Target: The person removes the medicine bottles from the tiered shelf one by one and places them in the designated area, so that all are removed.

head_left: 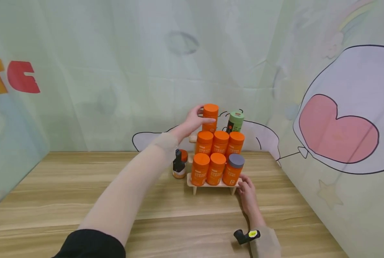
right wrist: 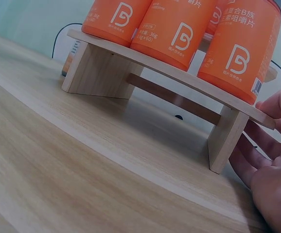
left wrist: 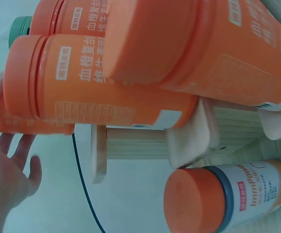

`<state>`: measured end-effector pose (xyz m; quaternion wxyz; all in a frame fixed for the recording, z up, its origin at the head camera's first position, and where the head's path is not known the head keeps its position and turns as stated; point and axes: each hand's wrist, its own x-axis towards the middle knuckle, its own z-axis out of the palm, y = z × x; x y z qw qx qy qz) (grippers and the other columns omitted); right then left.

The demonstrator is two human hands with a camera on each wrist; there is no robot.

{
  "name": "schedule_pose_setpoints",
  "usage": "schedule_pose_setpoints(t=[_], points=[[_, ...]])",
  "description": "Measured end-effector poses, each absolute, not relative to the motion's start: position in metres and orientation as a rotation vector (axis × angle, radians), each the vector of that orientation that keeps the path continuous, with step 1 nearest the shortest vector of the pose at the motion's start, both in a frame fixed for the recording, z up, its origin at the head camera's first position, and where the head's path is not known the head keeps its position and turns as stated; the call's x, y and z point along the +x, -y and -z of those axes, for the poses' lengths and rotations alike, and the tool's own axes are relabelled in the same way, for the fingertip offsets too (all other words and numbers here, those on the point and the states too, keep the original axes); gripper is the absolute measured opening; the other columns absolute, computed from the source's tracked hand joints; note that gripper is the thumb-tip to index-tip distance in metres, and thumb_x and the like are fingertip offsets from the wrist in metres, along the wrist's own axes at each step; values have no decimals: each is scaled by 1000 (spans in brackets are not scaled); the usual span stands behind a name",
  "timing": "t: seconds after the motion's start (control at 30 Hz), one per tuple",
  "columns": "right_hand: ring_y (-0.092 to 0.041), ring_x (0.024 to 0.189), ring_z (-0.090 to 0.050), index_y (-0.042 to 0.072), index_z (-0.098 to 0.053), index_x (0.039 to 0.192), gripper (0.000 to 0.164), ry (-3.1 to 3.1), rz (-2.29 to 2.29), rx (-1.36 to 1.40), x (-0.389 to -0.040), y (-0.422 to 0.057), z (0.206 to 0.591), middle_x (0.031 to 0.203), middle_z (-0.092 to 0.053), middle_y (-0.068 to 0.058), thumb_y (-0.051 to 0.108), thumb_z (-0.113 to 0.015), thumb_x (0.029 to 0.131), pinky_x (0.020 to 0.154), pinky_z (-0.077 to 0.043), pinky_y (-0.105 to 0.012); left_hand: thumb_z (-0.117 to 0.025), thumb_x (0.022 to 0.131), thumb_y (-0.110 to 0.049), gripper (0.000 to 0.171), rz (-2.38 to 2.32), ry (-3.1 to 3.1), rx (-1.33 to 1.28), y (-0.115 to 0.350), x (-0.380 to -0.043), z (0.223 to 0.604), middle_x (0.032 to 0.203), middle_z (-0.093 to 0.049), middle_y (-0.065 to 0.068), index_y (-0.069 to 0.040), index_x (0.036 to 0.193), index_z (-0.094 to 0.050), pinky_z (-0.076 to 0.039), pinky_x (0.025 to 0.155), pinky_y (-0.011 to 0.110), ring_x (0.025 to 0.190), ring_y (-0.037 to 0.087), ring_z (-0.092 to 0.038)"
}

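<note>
Left hand [head_left: 193, 121]: clamped round top-tier orange jar [head_left: 211, 115]; keep it upright.
Right hand [head_left: 248, 196]: pinches rack's [right wrist: 229, 136] front right corner; brace steadily.

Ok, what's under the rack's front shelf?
The table, two legs and a crossbar; beyond, a small dark spot too unclear to name. The legs cover whatever lies directly behind them.

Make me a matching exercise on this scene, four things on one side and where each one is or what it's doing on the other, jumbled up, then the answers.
1. Left hand
2. Right hand
3. Green jar
4. White-labelled jar

A. Gripping the right end of the rack
B. On the table, left of the rack
C. Holding an orange jar
D. In the top row, at the right

Pairs: 1-C, 2-A, 3-D, 4-B
</note>
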<state>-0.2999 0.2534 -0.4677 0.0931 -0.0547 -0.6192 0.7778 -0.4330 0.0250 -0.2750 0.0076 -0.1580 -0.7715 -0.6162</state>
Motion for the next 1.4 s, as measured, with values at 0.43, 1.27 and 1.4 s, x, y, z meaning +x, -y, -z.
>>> schedule_pose_setpoints(t=[0.43,1.27,1.4], points=[[-3,83,-51,23,-57,101,30,1846,-2324,-126,-303,-256,467,102,-55,17,1,-37,95,78,-40,-21,-73,88,-20,70,1947,2129,-308,8,-419,288,143,-49,12,-13,149,-38,-45,106,44,125,30,-50],[-4,89,-50,23,-57,105,23,1875,-2279,-52,-300,-259,468,109,-53,17,10,-42,94,82,-38,-24,-74,87,-23,71,1839,2201,-166,83,-394,345,142,-50,15,-11,148,-39,-44,105,49,124,33,-48],[-3,87,-49,27,-56,101,29,1888,-2324,-133,-297,-256,461,106,-53,21,5,-37,98,83,-38,-24,-73,88,-22,71,1837,2233,-158,90,-389,355,142,-49,16,-10,148,-38,-44,105,50,125,34,-46]])
